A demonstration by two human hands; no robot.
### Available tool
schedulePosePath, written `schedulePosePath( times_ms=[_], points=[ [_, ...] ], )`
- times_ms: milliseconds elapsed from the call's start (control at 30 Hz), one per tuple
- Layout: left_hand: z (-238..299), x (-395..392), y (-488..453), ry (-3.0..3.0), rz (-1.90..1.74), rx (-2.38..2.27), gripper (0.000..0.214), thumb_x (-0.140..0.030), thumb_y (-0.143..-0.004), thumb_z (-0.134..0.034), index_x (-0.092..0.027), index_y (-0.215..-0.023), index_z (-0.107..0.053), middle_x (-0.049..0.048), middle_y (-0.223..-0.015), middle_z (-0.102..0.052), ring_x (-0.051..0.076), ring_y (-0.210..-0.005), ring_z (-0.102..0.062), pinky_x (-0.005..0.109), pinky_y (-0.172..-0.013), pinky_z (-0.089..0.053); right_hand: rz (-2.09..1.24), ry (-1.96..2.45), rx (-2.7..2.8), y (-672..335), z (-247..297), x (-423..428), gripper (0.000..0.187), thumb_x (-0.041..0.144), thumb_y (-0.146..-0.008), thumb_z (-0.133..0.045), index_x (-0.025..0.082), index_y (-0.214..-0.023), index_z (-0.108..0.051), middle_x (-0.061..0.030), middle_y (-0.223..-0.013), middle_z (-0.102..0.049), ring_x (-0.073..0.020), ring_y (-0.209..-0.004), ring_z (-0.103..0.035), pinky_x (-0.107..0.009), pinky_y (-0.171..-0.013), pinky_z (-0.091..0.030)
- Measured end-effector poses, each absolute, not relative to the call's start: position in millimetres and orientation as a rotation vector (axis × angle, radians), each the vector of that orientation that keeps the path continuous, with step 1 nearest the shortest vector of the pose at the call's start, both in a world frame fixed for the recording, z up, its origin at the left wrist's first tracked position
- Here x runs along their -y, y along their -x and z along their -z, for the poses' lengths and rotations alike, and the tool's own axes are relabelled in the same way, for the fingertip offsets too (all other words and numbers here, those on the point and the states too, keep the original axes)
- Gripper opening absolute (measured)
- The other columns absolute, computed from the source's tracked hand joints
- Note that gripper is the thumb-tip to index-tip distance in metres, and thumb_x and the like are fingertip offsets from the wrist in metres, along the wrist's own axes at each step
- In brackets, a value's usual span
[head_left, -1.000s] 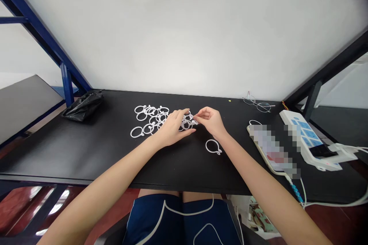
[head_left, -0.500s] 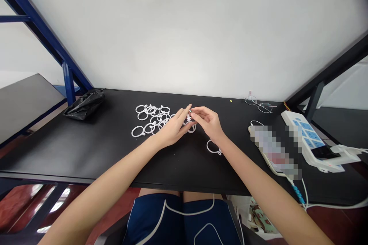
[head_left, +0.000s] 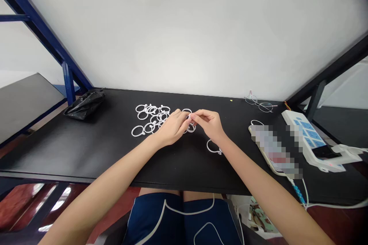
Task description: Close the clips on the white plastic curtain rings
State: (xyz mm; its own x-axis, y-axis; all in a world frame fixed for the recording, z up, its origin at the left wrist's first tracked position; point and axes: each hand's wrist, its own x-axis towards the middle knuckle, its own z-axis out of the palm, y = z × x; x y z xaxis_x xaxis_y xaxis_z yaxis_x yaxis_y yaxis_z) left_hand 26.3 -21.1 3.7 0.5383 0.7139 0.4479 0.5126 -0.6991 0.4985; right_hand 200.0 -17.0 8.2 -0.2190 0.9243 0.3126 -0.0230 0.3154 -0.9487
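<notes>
Above the middle of the black table, my left hand (head_left: 173, 127) and my right hand (head_left: 209, 123) meet at the fingertips. Both are closed in a pinch on a white plastic ring (head_left: 186, 110), part of which shows just beyond the fingers. Its small joint is mostly covered by my thumbs. More white rings with small end loops lie in a loose pile (head_left: 138, 131) left of and partly under my left hand. Below the fingertips, part of another ring (head_left: 192, 128) shows. One single ring (head_left: 214, 151) rests beside my right wrist.
A crumpled black plastic bag (head_left: 85, 105) is at the table's far left. Eyeglasses (head_left: 265, 107) lie at the back right. Nearer me are a phone (head_left: 273, 153) on a charging cable and a white power strip (head_left: 307, 134) with a plug in it.
My left fingers, stretched out before, have bent down into a pinch. My fingertips have come together, and the ring now shows beyond them.
</notes>
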Motion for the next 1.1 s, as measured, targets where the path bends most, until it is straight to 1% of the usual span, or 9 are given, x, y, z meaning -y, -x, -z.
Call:
schedulePosePath(
  times_ms=[167, 333, 467, 633, 700, 767, 867, 933, 1100],
  points=[
    [-2.9, 17.4, -24.5, -2.382, -0.971, -1.04, 0.033, -0.038, -0.099, -0.036, -0.018, -0.085, -0.058, 0.0009, -0.069, -0.052, 0.017, -0.07, -0.044, 0.03, -0.068, -0.038, -1.106, 0.812, 1.518, -198.9, -3.7, 16.4, 0.026, 0.042, -0.077, -0.073, 0.017, -0.07, -0.071, -0.0015, -0.066, -0.065, -0.0131, -0.06, -0.06, -0.027, -0.059, -0.051],
    [-3.3, 17.5, -24.1, -2.35, -0.984, -1.035, 0.039, -0.037, -0.099, -0.033, -0.018, -0.073, -0.055, -0.0004, -0.064, -0.051, 0.014, -0.062, -0.043, 0.03, -0.067, -0.037, -1.086, 0.838, 1.517, -194.1, 1.2, 17.9, 0.032, 0.048, -0.078, -0.07, 0.018, -0.068, -0.068, -0.0017, -0.064, -0.065, -0.0145, -0.06, -0.061, -0.029, -0.062, -0.052],
    [-2.2, 19.0, -23.9, -2.376, -0.987, -1.021, 0.04, -0.033, -0.1, -0.03, -0.018, -0.074, -0.055, -0.0001, -0.066, -0.054, 0.014, -0.063, -0.044, 0.032, -0.07, -0.037, -1.105, 0.833, 1.527, -190.3, 1.8, 19.6, 0.034, 0.051, -0.078, -0.07, 0.018, -0.07, -0.068, -0.0021, -0.064, -0.065, -0.0151, -0.061, -0.061, -0.03, -0.063, -0.052],
    [-1.1, 19.6, -23.3, -2.498, -0.954, -1.066, 0.035, -0.029, -0.098, -0.032, -0.018, -0.071, -0.051, -0.0001, -0.063, -0.05, 0.016, -0.066, -0.043, 0.034, -0.071, -0.035, -1.261, 0.946, 1.685, -214.3, -11.6, 9.3, 0.032, 0.047, -0.072, -0.075, 0.016, -0.072, -0.07, -0.0021, -0.067, -0.066, -0.0128, -0.059, -0.058, -0.029, -0.06, -0.05],
    [-1.6, 19.4, -23.0, -2.56, -0.943, -1.106, 0.03, -0.028, -0.096, -0.036, -0.018, -0.072, -0.049, 0.0005, -0.065, -0.052, 0.017, -0.069, -0.044, 0.034, -0.072, -0.036, -1.346, 1.027, 1.869, -235.5, -21.8, 2.6, 0.031, 0.041, -0.066, -0.081, 0.016, -0.081, -0.071, -0.0031, -0.076, -0.069, -0.0131, -0.064, -0.06, -0.028, -0.062, -0.049],
    [-2.3, 18.8, -22.6, -2.617, -0.922, -1.148, 0.024, -0.029, -0.095, -0.041, -0.018, -0.076, -0.051, 0.0013, -0.071, -0.057, 0.018, -0.073, -0.047, 0.035, -0.075, -0.036, -1.379, 1.134, 2.055, -257.3, -31.1, -2.7, 0.036, 0.038, -0.059, -0.085, 0.015, -0.082, -0.071, -0.0044, -0.083, -0.07, -0.0138, -0.069, -0.06, -0.027, -0.064, -0.049],
    [-1.3, 17.1, -22.4, -2.694, -0.861, -1.199, 0.021, -0.031, -0.095, -0.044, -0.018, -0.083, -0.055, 0.0029, -0.077, -0.062, 0.019, -0.078, -0.05, 0.036, -0.077, -0.037, -1.349, 1.273, 2.302, -278.8, -36.6, -7.0, 0.036, 0.039, -0.058, -0.084, 0.016, -0.084, -0.073, -0.0052, -0.088, -0.072, -0.0158, -0.076, -0.061, -0.028, -0.07, -0.049],
    [1.2, 15.4, -22.1, -2.739, -0.807, -1.216, 0.024, -0.033, -0.096, -0.042, -0.017, -0.085, -0.057, 0.004, -0.08, -0.063, 0.02, -0.08, -0.051, 0.036, -0.077, -0.037, -1.374, 1.335, 2.396, -283.3, -33.8, -8.7, 0.035, 0.039, -0.058, -0.084, 0.016, -0.082, -0.074, -0.0056, -0.085, -0.072, -0.0163, -0.075, -0.061, -0.027, -0.067, -0.049],
    [9.2, 10.5, -20.0, -2.786, -0.727, -1.261, 0.028, -0.037, -0.096, -0.043, -0.016, -0.089, -0.059, 0.0065, -0.086, -0.064, 0.021, -0.084, -0.052, 0.036, -0.078, -0.039, -1.438, 1.412, 2.45, -277.6, -21.9, -11.6, 0.028, 0.039, -0.061, -0.079, 0.015, -0.074, -0.074, -0.0045, -0.068, -0.071, -0.016, -0.064, -0.061, -0.025, -0.057, -0.043]
  ],
)
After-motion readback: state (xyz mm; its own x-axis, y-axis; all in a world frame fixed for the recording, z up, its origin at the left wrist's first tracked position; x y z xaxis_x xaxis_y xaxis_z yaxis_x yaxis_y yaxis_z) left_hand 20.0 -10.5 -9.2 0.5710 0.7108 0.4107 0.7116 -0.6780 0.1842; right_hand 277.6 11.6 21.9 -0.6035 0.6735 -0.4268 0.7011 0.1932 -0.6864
